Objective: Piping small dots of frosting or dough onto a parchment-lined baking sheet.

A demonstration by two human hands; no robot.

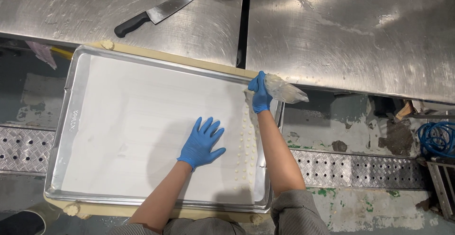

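A large metal sheet tray [71, 121] lined with white paper [142, 121] lies in front of me. My left hand [201, 142], in a blue glove, rests flat with fingers spread on the paper near the tray's middle. My right hand [259, 94], also gloved blue, grips a clear piping bag [284, 90] at the tray's far right corner, the bag's tail pointing right. Several small white piped dots [247, 145] run in rows along the paper's right edge.
The tray sits on a tan board [166, 57] that sticks out from a steel table [332, 31]. A black-handled chef's knife [159, 11] lies on the table behind the tray. A coiled blue hose [436, 138] and floor grating [355, 168] are to the right.
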